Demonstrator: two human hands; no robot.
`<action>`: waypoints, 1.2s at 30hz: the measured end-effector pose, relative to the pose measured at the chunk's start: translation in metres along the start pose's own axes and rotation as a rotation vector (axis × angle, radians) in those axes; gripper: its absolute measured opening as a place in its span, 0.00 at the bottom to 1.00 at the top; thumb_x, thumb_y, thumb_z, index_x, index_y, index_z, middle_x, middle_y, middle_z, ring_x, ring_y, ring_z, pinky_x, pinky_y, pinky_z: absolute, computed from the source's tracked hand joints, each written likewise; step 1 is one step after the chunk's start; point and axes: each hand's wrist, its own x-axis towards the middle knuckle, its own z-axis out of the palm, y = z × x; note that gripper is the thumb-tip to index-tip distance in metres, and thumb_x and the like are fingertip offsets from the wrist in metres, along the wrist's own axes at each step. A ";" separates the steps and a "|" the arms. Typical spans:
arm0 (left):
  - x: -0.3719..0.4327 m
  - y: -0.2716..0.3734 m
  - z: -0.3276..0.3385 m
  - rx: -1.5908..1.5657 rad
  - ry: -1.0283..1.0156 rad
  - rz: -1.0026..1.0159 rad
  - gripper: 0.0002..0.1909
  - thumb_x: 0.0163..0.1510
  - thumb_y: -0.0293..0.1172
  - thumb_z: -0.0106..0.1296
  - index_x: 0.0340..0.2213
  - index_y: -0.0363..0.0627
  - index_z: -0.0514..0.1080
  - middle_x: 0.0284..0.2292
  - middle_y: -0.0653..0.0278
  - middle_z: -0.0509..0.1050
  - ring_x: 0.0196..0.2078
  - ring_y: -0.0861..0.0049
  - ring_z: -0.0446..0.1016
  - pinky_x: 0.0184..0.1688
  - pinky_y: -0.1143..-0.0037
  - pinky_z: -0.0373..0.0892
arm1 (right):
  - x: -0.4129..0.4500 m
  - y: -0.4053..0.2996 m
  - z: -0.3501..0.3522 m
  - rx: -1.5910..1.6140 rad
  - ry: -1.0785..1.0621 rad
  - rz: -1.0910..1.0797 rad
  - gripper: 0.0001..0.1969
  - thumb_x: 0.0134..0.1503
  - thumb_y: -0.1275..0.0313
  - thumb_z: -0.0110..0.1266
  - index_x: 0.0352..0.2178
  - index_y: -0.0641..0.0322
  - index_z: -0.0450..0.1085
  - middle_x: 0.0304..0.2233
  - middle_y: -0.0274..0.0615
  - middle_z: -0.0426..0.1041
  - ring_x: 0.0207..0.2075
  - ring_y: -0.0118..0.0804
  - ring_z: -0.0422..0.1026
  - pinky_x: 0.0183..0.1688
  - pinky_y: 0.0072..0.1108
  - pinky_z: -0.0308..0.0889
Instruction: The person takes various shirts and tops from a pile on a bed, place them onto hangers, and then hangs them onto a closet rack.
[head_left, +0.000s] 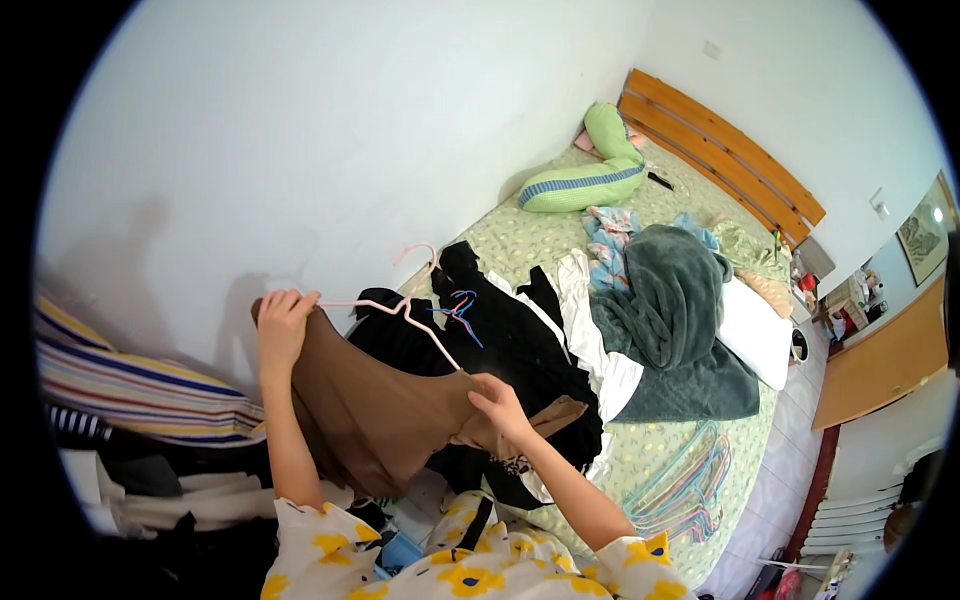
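Note:
A brown garment (375, 390) is stretched between my two hands in front of me. My left hand (283, 326) grips its left shoulder over one end of a pale pink clothes hanger (407, 304). The hanger's other arm runs down into the garment's right shoulder, where my right hand (501, 409) pinches the cloth. The hook stands free above the neckline. Behind the garment lie black clothes (517, 360) on the bed, with small blue and pink hangers (463, 311) resting on them. Part of the brown sleeve hangs beyond my right hand.
White clothing (581, 307) and a grey-green plush blanket (667, 300) lie on the bed (667, 450). Several hangers (686, 487) are piled near its edge. A green pillow (585, 180) rests by the wooden headboard (720, 150). Striped cloth (150, 382) is at my left, beside the wall.

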 end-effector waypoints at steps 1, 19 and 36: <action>-0.001 -0.004 0.019 -0.025 -0.053 -0.001 0.08 0.41 0.25 0.50 0.28 0.44 0.71 0.21 0.64 0.64 0.28 0.69 0.64 0.35 0.71 0.60 | 0.006 0.016 -0.007 -0.001 0.011 0.005 0.11 0.51 0.78 0.48 0.38 0.67 0.65 0.32 0.36 0.70 0.35 0.24 0.68 0.40 0.16 0.62; -0.042 -0.016 0.359 -0.259 -0.675 -0.026 0.08 0.46 0.36 0.48 0.27 0.49 0.73 0.25 0.63 0.71 0.32 0.66 0.69 0.36 0.69 0.62 | 0.104 0.186 -0.077 -0.861 0.444 0.297 0.09 0.48 0.74 0.48 0.31 0.68 0.69 0.32 0.52 0.71 0.35 0.49 0.70 0.38 0.32 0.65; -0.057 0.067 0.460 -0.312 -1.017 0.086 0.13 0.43 0.31 0.47 0.34 0.43 0.69 0.34 0.58 0.69 0.42 0.61 0.66 0.46 0.67 0.59 | 0.116 0.202 -0.086 -1.000 0.436 0.200 0.18 0.45 0.75 0.52 0.39 0.59 0.59 0.37 0.49 0.59 0.41 0.52 0.62 0.42 0.32 0.61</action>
